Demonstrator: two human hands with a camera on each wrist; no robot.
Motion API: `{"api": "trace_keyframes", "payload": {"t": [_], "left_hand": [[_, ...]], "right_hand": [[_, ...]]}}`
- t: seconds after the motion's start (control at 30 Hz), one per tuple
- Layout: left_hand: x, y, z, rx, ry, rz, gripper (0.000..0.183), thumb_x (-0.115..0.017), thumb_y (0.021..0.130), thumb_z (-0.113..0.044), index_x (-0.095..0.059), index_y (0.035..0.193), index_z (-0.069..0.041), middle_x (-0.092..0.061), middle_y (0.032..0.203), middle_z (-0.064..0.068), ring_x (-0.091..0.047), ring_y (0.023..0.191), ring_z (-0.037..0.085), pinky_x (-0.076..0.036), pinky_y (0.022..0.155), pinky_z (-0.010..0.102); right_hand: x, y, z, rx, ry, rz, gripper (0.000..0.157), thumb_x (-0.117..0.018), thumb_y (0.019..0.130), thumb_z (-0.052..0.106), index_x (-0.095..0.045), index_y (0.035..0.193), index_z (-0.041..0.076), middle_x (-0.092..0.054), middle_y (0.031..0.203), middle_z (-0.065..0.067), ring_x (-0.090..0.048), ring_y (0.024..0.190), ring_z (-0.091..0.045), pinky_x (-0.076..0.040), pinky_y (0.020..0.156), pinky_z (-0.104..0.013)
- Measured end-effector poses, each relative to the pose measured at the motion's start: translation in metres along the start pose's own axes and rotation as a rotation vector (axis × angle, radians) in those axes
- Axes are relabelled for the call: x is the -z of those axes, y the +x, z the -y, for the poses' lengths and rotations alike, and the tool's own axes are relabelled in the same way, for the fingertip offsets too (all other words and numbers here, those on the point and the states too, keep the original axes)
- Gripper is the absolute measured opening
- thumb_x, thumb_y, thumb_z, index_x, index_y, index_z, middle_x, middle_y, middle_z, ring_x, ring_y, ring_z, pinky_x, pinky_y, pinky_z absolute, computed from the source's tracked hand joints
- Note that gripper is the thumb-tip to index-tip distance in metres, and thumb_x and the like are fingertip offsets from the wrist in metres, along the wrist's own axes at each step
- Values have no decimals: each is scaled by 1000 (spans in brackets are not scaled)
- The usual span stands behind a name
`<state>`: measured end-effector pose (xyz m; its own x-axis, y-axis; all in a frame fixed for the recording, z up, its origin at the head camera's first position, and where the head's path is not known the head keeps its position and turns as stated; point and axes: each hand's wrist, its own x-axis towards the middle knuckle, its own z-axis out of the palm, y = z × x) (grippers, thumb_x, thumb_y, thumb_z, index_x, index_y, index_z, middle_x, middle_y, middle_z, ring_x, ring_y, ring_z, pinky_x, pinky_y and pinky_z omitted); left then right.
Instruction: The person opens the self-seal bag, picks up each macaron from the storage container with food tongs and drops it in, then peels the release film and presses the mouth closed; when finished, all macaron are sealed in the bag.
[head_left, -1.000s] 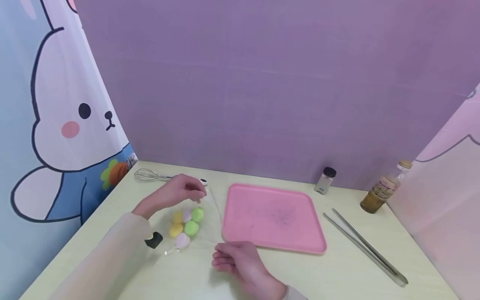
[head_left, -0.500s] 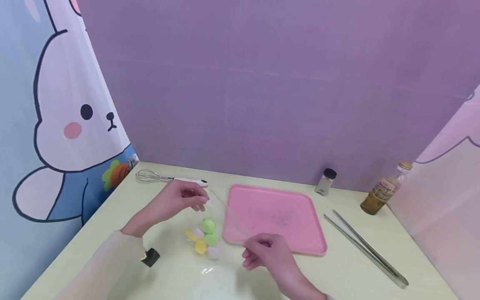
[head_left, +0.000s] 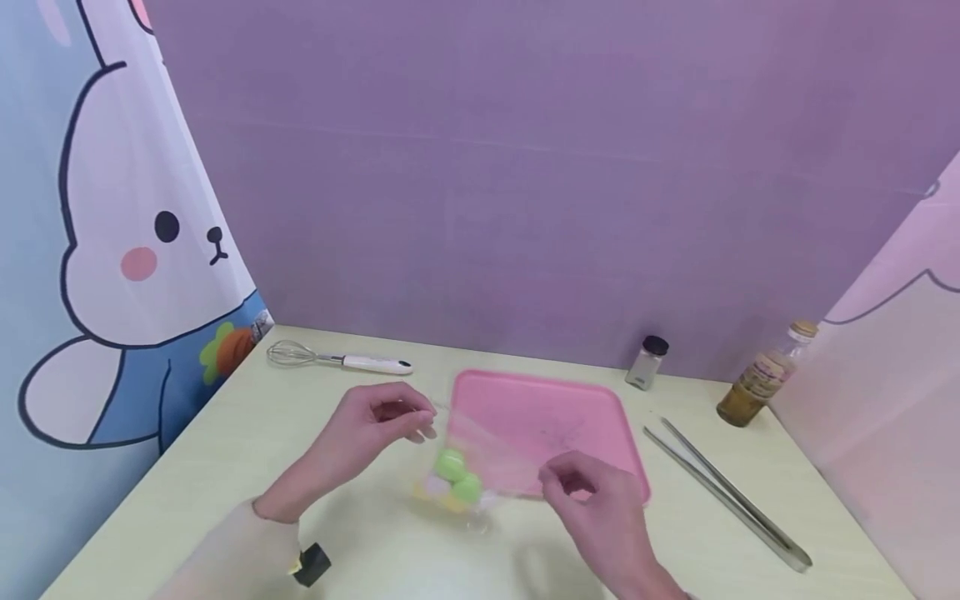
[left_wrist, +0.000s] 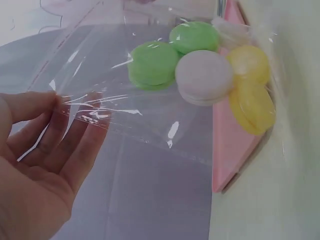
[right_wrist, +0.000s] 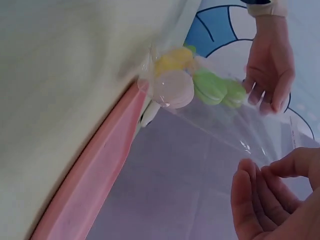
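A clear plastic bag [left_wrist: 170, 125] hangs between my two hands, above the table by the left front corner of a pink tray [head_left: 551, 417]. Green, yellow and pale lilac macarons [left_wrist: 205, 75] are bunched at its bottom. My left hand [head_left: 378, 429] pinches one upper corner between thumb and fingertips, as the left wrist view shows closely. At the other upper corner, my right hand [head_left: 603, 508] pinches the film between thumb and forefinger. The bag's film is nearly invisible in the head view, and the macarons are blurred there.
A whisk [head_left: 341, 358] lies at the back left. Behind the tray's right end stands a small black-capped jar [head_left: 647, 364]. Long metal tongs [head_left: 727, 496] lie to the right, with a corked glass bottle [head_left: 765, 379] at the back right. A purple backdrop [head_left: 525, 183] rises behind the table.
The bag has been lifted off the table and carried right, towards the tray. Both hands have moved right with it, and the macarons have slid together at the bottom.
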<state>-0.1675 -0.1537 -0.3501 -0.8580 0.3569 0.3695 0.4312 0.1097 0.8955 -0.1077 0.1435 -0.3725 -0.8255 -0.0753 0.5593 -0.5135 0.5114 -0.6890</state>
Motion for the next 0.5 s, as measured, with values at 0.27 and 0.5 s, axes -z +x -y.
{"api": "trace_keyframes", "payload": {"t": [0.27,0.5], "left_hand": [[-23,-8,1,-78,-120,-58,5,-69,96,-5,-71,99,-2,-72,92,13,-70,81,24,-59,79,36],[-36,-9,5,-98,-143,-56,6,-72,94,-8,-72,99,-5,-73,99,11,-70,91,23,-57,82,31]], "right_hand": [[17,4,-8,148,119,-74,24,-70,84,-15,-75,88,8,-76,88,1,-72,81,-12,-57,75,-21],[20,2,-14,95,236,-90,18,-64,91,-15,-71,92,1,-74,87,-10,-71,78,-18,-58,75,-24]]}}
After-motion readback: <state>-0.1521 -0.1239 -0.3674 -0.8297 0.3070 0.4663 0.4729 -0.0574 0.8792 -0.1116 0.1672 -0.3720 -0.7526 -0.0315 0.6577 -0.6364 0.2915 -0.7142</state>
